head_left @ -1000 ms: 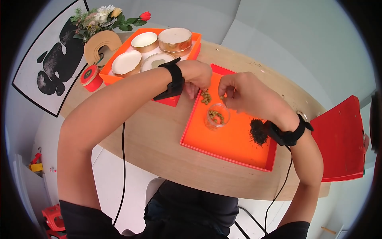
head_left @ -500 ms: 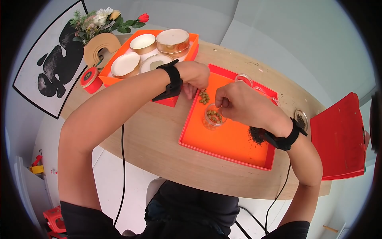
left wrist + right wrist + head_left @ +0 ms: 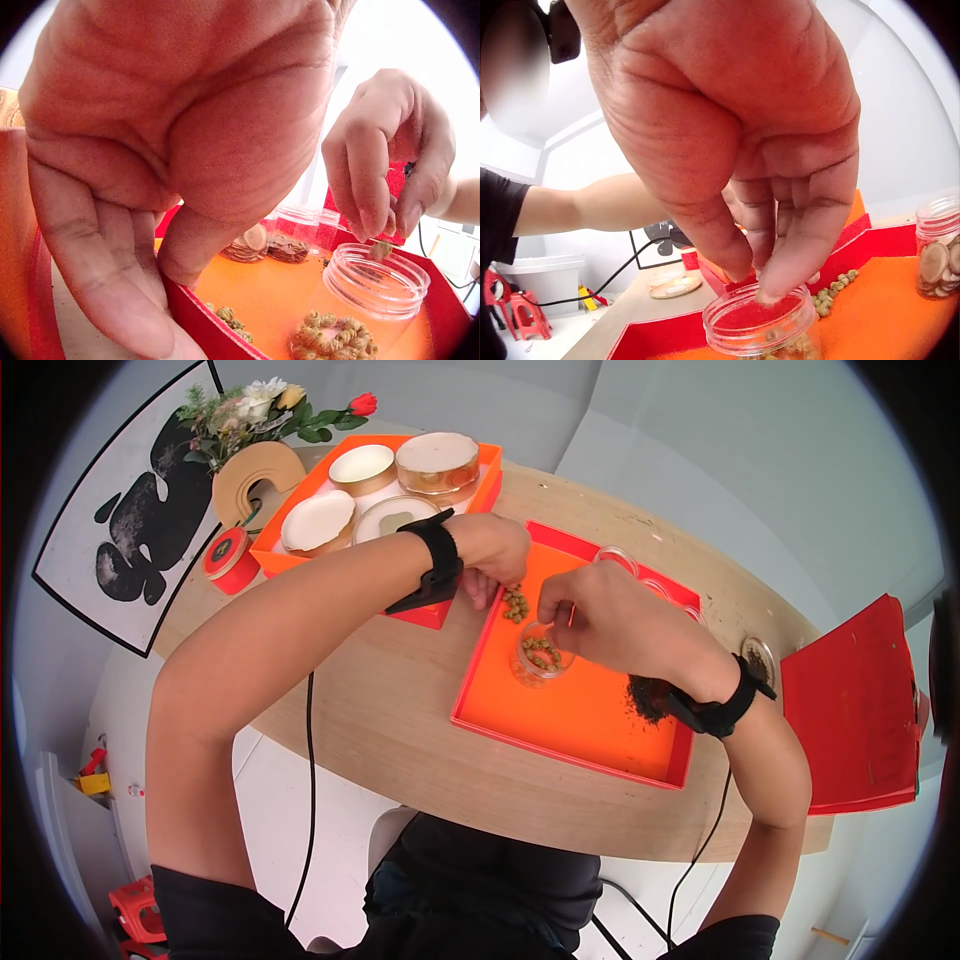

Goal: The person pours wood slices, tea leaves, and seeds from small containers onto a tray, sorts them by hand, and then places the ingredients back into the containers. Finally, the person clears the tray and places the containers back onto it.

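1. Your wooden bench (image 3: 400, 700) fills the frame's centre, carrying an orange tray (image 3: 590, 720).
2. Centre frame, your right hand (image 3: 610, 622) pinches a small bead (image 3: 381, 249) over the clear jar (image 3: 541, 653).
3. Just beyond, your left hand (image 3: 495, 555), fingers curled, touches the bead pile (image 3: 515, 603); grip unclear.

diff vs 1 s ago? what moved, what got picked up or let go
The right hand came from the loose pile of buds to above the clear jar, pinching one bud over the mouth. The left hand stays by the pile; jar and orange tray unmoved.
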`<control>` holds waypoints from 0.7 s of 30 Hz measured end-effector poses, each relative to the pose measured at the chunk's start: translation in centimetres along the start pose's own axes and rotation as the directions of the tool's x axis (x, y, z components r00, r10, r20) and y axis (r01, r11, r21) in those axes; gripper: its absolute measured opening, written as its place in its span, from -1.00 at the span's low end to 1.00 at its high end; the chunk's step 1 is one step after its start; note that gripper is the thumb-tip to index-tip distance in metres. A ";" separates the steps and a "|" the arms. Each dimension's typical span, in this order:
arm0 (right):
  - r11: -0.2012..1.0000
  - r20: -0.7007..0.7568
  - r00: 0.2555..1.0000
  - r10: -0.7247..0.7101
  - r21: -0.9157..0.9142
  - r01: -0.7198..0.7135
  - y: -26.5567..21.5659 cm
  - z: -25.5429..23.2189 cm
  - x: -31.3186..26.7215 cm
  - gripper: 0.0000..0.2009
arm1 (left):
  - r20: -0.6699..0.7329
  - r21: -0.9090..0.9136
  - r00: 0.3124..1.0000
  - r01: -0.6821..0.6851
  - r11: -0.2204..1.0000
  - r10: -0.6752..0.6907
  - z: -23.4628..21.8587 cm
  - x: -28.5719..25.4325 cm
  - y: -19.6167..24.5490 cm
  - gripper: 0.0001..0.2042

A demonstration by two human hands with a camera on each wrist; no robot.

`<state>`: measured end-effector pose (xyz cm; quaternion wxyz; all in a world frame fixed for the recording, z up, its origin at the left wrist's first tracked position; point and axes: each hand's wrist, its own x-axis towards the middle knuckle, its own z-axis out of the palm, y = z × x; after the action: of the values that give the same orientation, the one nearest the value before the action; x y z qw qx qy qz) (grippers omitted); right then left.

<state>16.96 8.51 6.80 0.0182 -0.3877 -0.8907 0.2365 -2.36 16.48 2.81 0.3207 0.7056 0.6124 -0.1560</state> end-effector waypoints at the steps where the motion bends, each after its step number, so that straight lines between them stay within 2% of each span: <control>1: 0.999 -0.043 0.999 -0.022 0.026 0.023 0.3 -0.2 0.4 -0.82 | -0.007 0.004 1.000 -0.004 1.000 0.004 0.0 0.0 -0.1 -0.65; 3: 0.998 -0.085 0.996 -0.042 0.051 0.046 1.0 -0.2 1.4 -0.83 | -0.013 0.008 1.000 -0.009 1.000 0.009 0.0 0.3 -0.3 -0.65; 5: 1.000 -0.250 0.968 0.018 -0.009 -0.021 2.3 0.3 3.0 -0.85 | 0.011 0.001 1.000 -0.016 1.000 0.016 0.2 1.2 -0.5 -0.66; 6: 1.000 -0.255 0.967 0.020 -0.011 -0.023 3.2 0.6 3.8 -0.85 | 0.008 0.005 1.000 -0.019 1.000 0.019 0.2 1.4 -0.4 -0.66; 9: 0.999 -0.189 0.981 0.050 -0.011 -0.053 4.9 1.9 6.0 -0.81 | 0.006 -0.006 1.000 -0.014 1.000 0.014 0.0 0.3 -0.3 -0.67; 11: 0.990 0.016 0.991 0.129 0.057 -0.130 5.4 2.7 7.2 -0.68 | -0.007 -0.041 0.998 -0.066 0.997 0.066 -0.2 -0.6 -0.3 -0.66; 15: 0.998 0.083 0.995 0.058 0.035 -0.061 6.8 4.7 8.9 -0.57 | 0.008 -0.050 0.993 -0.115 0.992 0.115 -0.1 -0.4 -0.5 -0.65; 18: 0.999 0.010 1.000 -0.020 0.045 0.020 6.1 4.9 9.4 -0.57 | -0.005 -0.008 0.997 -0.081 0.997 0.081 -0.3 -0.8 -0.1 -0.68; 20: 0.987 0.131 0.982 0.139 0.063 -0.148 5.3 4.2 9.6 -0.62 | 0.013 -0.005 0.999 -0.043 0.999 0.043 -0.3 -0.6 0.1 -0.68; 21: 0.987 0.133 0.982 0.137 0.063 -0.146 5.5 4.4 9.7 -0.62 | 0.013 -0.007 0.999 -0.041 0.999 0.041 -0.3 -0.4 -0.1 -0.68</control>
<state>13.04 16.73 -0.94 -0.0418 -0.4332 -0.8511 0.2936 -2.56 16.31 3.26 0.3302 0.7158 0.5963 -0.1519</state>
